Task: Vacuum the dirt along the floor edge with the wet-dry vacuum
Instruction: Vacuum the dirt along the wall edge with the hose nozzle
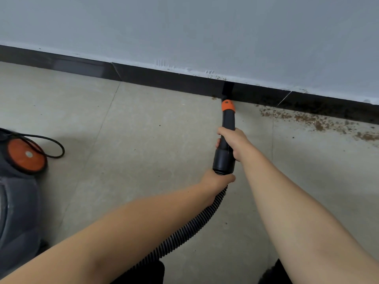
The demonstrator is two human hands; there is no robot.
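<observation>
1. At the centre of the frame, the right hand [232, 141] was wrapped round the black wand [226, 138], aiming its nozzle [227, 92] at the dark baseboard [164, 78].
2. Just below, the left hand [217, 179] gripped the ribbed hose [190, 228] at the cuff, likely to steady it and take up slack.
3. Brown dirt [315, 121] lay at the right along the floor edge, probably unswept.
4. At the left edge sat the vacuum body [18, 181], within hose reach.
</observation>
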